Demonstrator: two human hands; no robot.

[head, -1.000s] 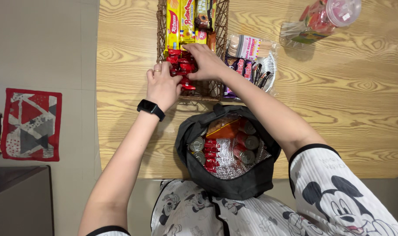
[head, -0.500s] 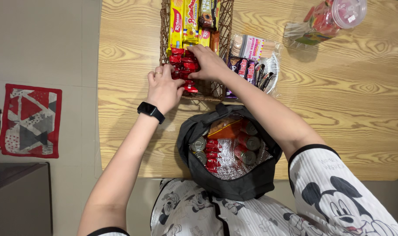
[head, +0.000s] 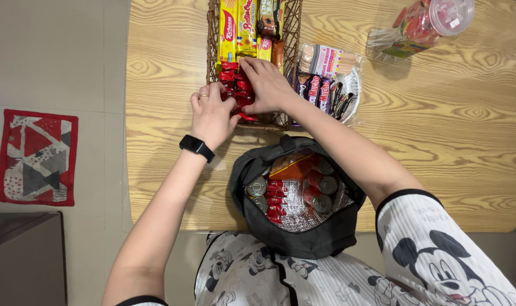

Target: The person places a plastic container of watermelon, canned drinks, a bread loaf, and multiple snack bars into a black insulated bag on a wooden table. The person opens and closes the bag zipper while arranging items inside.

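Wood-grain table (head: 450, 141) fills the view from above, with a grey floor at its left edge. Our left hand (head: 211, 116) and right hand (head: 267, 85) meet over a cluster of red-wrapped candies (head: 236, 85) at the near end of a wicker basket (head: 289, 34); both sets of fingers are curled inward and pressed against the wrappers from opposite sides, gathering the cluster between them, though we cannot tell how many pieces are actually held. A ring sits on one left finger and a black wristband (head: 196, 147) circles the left wrist. Behind the candies, in the same basket, lie long yellow biscuit packs (head: 235, 28) and a darker pack beside them. Just right of the basket, a clear plastic bag (head: 331, 79) holds purple-wrapped bars and other small items. Near the table's front edge, below the hands, an open black insulated bag (head: 292, 238) with a silver lining contains upright cans (head: 326, 184), more red candies and an orange packet. Well apart, at the far right, a clear lidded jar (head: 433, 20) lies on the table. A red patterned mat (head: 34, 158) lies on the floor.
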